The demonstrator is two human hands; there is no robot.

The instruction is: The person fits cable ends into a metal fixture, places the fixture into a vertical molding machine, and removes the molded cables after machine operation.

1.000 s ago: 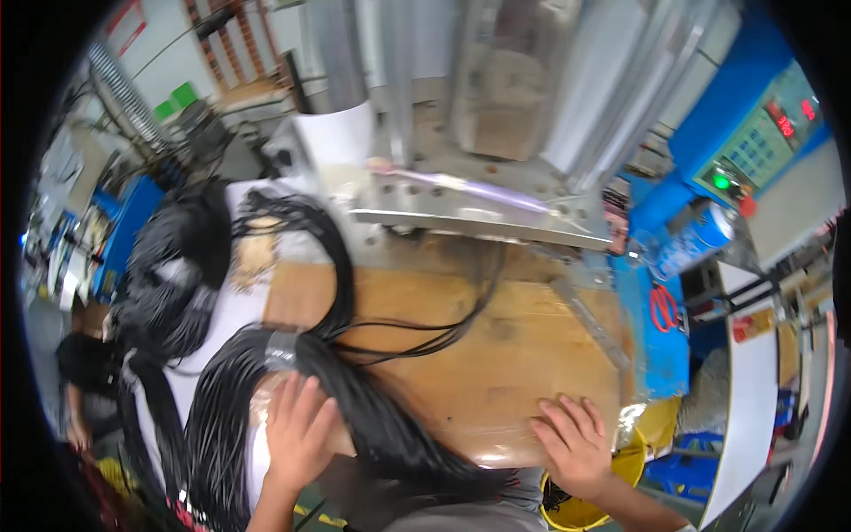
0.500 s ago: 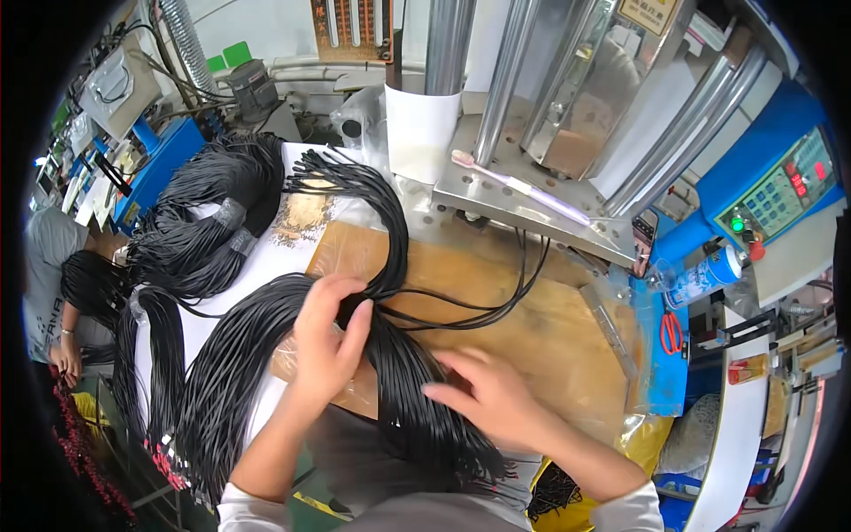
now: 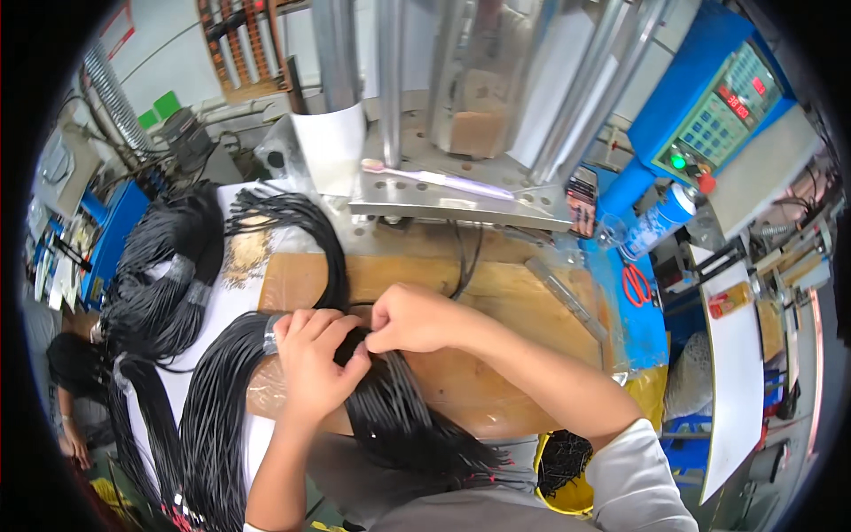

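Observation:
A thick bundle of black cables [image 3: 399, 421] runs across my lap, its loose ends fanning out toward the lower right. My left hand [image 3: 321, 362] is wrapped over the bundle where it bends. Right beside it, my right hand [image 3: 415, 321] is closed with fingertips pinched at the same bend, on the black cables; exactly which strands is hidden. Another part of the cables [image 3: 330, 253] arches up behind the hands to the far left. A clear band [image 3: 270, 334] shows at the edge of the cables [image 3: 217, 390] hanging to the left.
Coiled black cable bundles [image 3: 164, 266] lie on the white sheet at left. Beyond the tan board [image 3: 505, 355] stands a metal press plate with a toothbrush [image 3: 434, 180] on it. Red scissors [image 3: 636, 285], a spray can [image 3: 658, 222] and a blue control box [image 3: 700, 115] are at right.
My right hand has moved left and up from the hanging cables to my left hand, closing at the bend. The head view has shifted, so the bench appears farther left and lower.

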